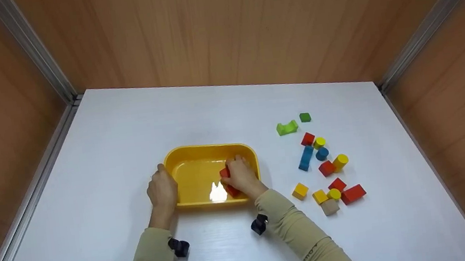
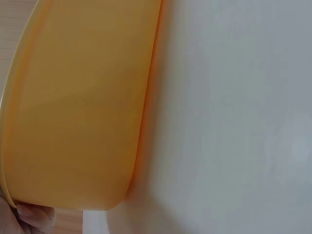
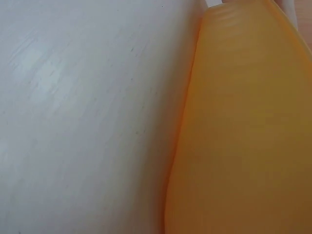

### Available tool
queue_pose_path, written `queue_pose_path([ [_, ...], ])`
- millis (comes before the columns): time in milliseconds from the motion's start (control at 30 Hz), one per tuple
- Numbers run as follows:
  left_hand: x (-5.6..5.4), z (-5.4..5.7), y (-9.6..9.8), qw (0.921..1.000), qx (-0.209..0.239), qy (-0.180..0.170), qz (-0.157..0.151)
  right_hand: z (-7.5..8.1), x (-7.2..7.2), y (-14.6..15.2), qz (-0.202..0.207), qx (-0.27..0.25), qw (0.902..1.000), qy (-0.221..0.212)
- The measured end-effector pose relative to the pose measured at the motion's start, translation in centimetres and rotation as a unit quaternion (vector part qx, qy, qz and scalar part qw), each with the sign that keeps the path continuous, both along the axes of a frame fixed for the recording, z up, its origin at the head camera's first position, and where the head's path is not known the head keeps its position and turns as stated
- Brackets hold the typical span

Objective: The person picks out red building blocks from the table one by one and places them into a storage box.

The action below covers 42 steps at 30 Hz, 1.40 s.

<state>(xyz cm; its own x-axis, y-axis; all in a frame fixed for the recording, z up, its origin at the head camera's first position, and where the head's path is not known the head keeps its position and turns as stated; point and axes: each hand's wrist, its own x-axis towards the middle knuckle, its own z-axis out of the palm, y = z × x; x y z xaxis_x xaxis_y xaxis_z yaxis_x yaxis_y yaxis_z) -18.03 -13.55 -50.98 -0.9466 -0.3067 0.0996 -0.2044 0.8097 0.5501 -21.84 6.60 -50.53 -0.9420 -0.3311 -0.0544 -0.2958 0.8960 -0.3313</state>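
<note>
A yellow plastic tray (image 1: pixel 199 150) lies on the white table. My left hand (image 1: pixel 163 188) grips its left end, and in the left wrist view fingers (image 2: pixel 36 217) curl under the rim. My right hand (image 1: pixel 242 174) reaches over the front right of the tray and pinches a red block (image 1: pixel 224 172) inside it. More red (image 1: pixel 232 191) shows below the thumb, partly hidden by the hand. The right wrist view is filled by the tray's outer wall (image 3: pixel 243 122) and the tabletop; the right hand's hold is out of sight there.
Right of the tray lie several loose blocks: a light green arch (image 1: pixel 287 127), a green cube (image 1: pixel 305 117), a blue bar (image 1: pixel 306 158), a yellow cube (image 1: pixel 300 191), a red block (image 1: pixel 353 194) and a plain wooden one (image 1: pixel 330 207). Wooden panels (image 1: pixel 211 31) wall the table.
</note>
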Motion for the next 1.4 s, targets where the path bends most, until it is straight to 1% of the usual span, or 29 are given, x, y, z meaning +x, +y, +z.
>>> queue_pose_path([
  [167, 0.1, -0.1, 0.0, 0.9996, 0.005, 0.026, -0.007, -0.2, -0.1, -0.2, 0.009, 0.026, 0.9993, 0.024],
  [233, 0.1, -0.2, 0.0, 0.9995, 0.007, 0.03, -0.008, -0.3, -0.1, -0.3, 0.009, 0.032, 0.9991, 0.028],
  [433, 0.1, -0.1, 0.0, 0.9998, 0.007, 0.017, -0.001, -0.4, 0.0, -0.5, 0.003, 0.037, 0.9991, 0.022],
  [533, 0.1, -0.1, 0.1, 0.9999, 0.006, 0.016, 0.001, -0.4, 0.0, -0.4, 0.003, 0.036, 0.9991, 0.022],
  [733, 0.1, -0.1, 0.1, 0.9999, 0.005, 0.013, 0.001, -0.3, 0.2, -0.2, -0.001, 0.035, 0.9994, 0.005],
  [833, 0.1, 0.0, 0.1, 0.9999, 0.006, 0.008, -0.001, -0.1, 0.2, -0.1, 0.002, 0.042, 0.999, 0.015],
  [933, 0.1, 0.0, 0.1, 1.0, 0.007, 0.002, -0.001, 0.1, 0.3, 0.2, 0.008, 0.042, 0.9983, 0.039],
  [1000, 0.1, 0.0, 0.1, 1.0, 0.007, -0.005, 0.001, 0.4, 0.3, 0.3, 0.012, 0.034, 0.9981, 0.049],
  [1233, 0.2, 0.1, 0.2, 1.0, 0.003, 0.0, -0.002, 1.6, 0.5, 1.1, 0.019, -0.014, 0.9971, 0.072],
  [1333, 0.2, 0.2, 0.2, 1.0, 0.004, -0.006, 0.0, 2.3, 0.7, 1.4, 0.019, -0.02, 0.997, 0.073],
  [1400, 0.1, 0.1, 0.2, 0.9999, 0.005, -0.011, 0.001, 2.7, 0.8, 1.6, 0.023, -0.024, 0.9961, 0.082],
])
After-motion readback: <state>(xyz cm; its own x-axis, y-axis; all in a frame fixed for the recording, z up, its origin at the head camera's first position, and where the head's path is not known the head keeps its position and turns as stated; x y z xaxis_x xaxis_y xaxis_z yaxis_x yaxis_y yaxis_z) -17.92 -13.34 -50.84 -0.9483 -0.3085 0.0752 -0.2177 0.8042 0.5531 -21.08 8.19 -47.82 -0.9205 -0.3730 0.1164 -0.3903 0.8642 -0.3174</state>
